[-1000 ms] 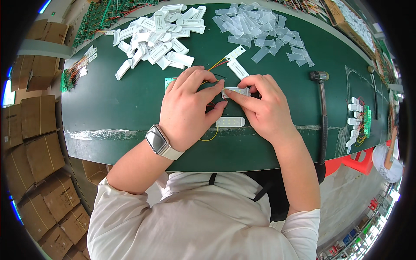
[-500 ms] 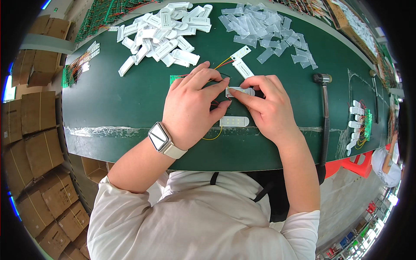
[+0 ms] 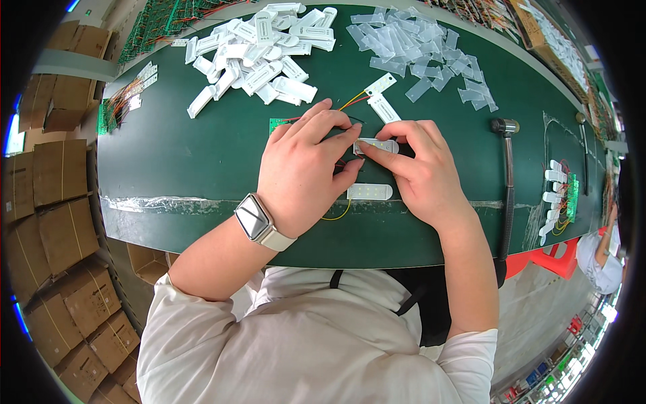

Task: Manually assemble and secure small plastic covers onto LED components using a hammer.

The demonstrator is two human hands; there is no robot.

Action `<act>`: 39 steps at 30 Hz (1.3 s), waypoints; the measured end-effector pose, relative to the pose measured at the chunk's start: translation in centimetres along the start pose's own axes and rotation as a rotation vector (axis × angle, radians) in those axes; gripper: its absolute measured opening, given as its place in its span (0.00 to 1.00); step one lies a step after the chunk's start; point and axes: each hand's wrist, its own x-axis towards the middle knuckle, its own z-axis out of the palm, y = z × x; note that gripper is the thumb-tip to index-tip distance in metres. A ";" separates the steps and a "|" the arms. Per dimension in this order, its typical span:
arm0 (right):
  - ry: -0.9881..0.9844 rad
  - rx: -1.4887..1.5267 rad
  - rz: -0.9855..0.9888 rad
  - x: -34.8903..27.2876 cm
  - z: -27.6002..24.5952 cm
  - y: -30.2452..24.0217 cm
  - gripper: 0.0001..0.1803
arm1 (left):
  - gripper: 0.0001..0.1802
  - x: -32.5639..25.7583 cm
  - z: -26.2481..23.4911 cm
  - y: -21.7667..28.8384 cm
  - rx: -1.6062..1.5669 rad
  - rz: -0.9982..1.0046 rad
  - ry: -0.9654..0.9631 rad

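Note:
A small white housing with an LED board (image 3: pixel 384 145) lies under my right hand (image 3: pixel 427 172). The index fingertip presses on its left end, while the thumb and other fingers curl about its sides. At that same end is my left hand (image 3: pixel 303 165), its fingers bent and its thumb and index tips close to the thin wires; what they hold is hidden. Left of these fingertips a green circuit board (image 3: pixel 277 125) shows partly. Another white LED piece (image 3: pixel 369 192) with a yellow wire lies nearer me. Beyond my hands are a white housing (image 3: pixel 383 108) and a white LED strip (image 3: pixel 380 84) with wires.
White housings (image 3: pixel 259 50) are heaped at the back, beside a pile of clear plastic pieces (image 3: pixel 417 47). A hammer (image 3: pixel 507 182) lies to the right, near a green board (image 3: pixel 572 195) with wired white pieces. Wired LED strips (image 3: pixel 138 87) lie far left.
The whole view has shifted slightly, the table's contents appearing a little farther right. Both hands keep nearly the same pose at the white housing.

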 end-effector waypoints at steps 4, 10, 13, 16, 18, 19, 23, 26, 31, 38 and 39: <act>-0.019 -0.009 0.002 0.0 -0.1 0.0 0.25 | 0.22 0.1 -0.2 -0.3 -0.022 0.000 -0.013; 0.024 0.041 0.014 0.0 0.0 0.1 0.25 | 0.21 0.3 -0.6 -0.7 -0.071 0.038 -0.048; 0.057 0.070 0.038 0.0 0.2 0.1 0.23 | 0.21 0.3 -0.6 -0.8 -0.058 0.059 -0.048; 0.094 0.079 0.044 0.0 0.3 0.1 0.21 | 0.20 0.3 -0.8 -0.6 -0.061 0.048 -0.072; 0.092 0.082 0.037 0.0 0.3 0.1 0.20 | 0.20 0.3 -0.7 -0.3 -0.066 0.020 -0.045; 0.094 0.083 0.038 0.0 0.3 0.1 0.20 | 0.20 0.2 -0.6 -0.3 -0.065 0.021 -0.045; 0.090 0.102 0.054 -0.1 0.1 0.3 0.21 | 0.24 0.1 0.1 -0.2 -0.002 -0.006 -0.006; 0.102 0.112 0.060 0.0 0.0 0.5 0.21 | 0.26 0.1 0.0 -0.2 0.041 -0.011 0.015; 0.104 0.102 0.065 -0.2 0.0 0.6 0.22 | 0.27 -0.1 -0.1 -0.1 0.104 -0.009 0.023; 0.136 0.121 0.075 -0.3 0.1 0.5 0.21 | 0.30 -0.1 0.2 -0.4 0.100 -0.014 0.027; 0.139 0.125 0.066 -0.3 0.1 0.6 0.21 | 0.30 -0.1 0.3 -0.5 0.102 -0.007 0.035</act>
